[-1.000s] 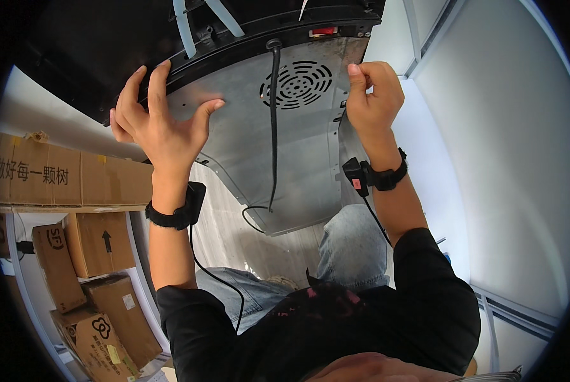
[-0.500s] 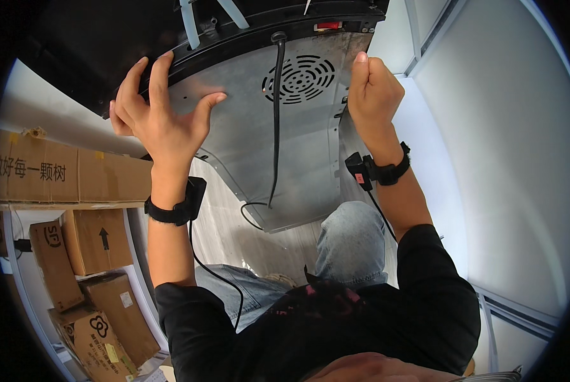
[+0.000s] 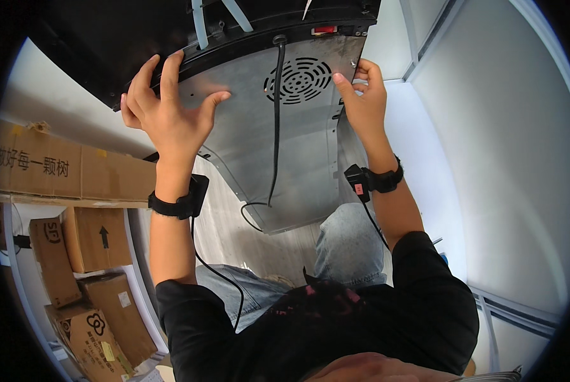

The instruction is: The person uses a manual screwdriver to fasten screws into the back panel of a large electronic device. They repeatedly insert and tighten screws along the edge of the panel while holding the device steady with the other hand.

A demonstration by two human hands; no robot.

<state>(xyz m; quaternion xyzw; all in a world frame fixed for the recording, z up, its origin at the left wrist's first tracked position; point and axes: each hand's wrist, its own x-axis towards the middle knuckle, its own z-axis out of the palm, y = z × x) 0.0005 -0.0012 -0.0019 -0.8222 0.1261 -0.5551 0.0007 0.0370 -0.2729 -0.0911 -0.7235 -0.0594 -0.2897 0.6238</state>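
Down it looks, the head-worn wide fisheye, from above and in front of the grey metal panel (image 3: 310, 153), facing it, close by.

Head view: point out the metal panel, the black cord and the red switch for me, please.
Metal panel (image 3: 307, 149): head view, on its bare middle.
Black cord (image 3: 277, 114): head view, partway along its hanging length.
Red switch (image 3: 324, 30): head view, on its red face.

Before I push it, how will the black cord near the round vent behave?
The black cord likely flexes, since its lower end curls. It may swing sideways, hanging across the metal panel. Its top probably stays put, seated at the black rim.
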